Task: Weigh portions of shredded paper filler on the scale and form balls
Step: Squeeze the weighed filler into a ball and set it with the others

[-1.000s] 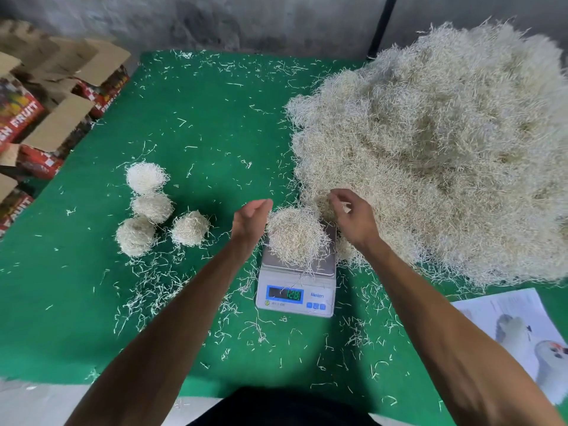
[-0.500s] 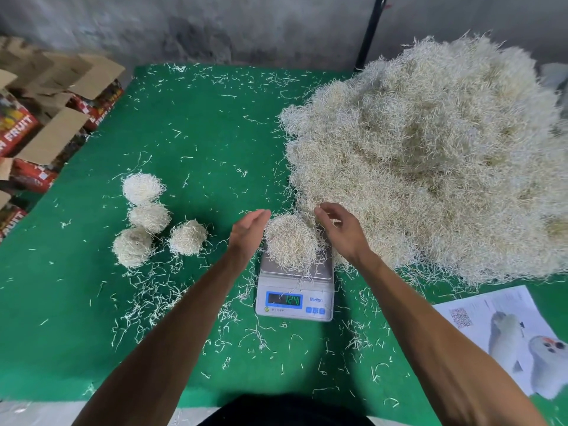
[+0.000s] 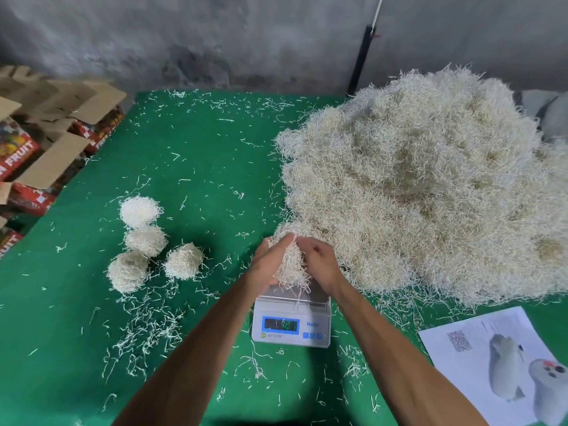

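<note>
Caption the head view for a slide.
Both hands, left and right, lift a filler portion off the scale, beside four balls.

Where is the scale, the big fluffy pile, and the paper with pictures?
scale (image 3: 290, 329), head view, front panel by the display.
big pile (image 3: 430, 186), head view, middle of the heap.
printed sheet (image 3: 479, 348), head view, white upper part.

The scale (image 3: 291, 321) sits on the counter (image 3: 196, 155) near the front, four paper balls (image 3: 144, 241) to its left, the big paper pile (image 3: 430, 186) behind on its right, boxes (image 3: 46, 142) far left.
</note>
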Demonstrator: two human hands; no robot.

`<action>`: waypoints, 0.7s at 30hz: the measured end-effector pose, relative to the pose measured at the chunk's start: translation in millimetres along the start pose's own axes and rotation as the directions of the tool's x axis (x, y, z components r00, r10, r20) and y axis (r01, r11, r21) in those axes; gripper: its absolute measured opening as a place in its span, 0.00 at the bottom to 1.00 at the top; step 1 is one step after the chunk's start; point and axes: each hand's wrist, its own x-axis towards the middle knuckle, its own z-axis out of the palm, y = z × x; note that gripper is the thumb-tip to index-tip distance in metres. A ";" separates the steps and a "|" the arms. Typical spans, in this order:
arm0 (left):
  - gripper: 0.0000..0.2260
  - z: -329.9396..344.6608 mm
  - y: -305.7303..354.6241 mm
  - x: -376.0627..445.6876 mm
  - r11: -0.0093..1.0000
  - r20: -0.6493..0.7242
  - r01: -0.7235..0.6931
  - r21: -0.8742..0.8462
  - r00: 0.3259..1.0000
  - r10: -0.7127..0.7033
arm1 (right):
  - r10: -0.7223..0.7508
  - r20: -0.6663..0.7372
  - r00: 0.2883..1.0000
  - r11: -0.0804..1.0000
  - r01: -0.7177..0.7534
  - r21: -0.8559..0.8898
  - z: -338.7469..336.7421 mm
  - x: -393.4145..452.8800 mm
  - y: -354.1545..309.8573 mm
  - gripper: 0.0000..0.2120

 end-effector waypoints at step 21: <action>0.28 -69.0 49.1 -7.2 0.971 0.082 -0.160 0.178 0.986 0.148 | 0.072 -0.117 0.991 0.965 -0.039 0.259 -26.1 61.1 -77.2 0.11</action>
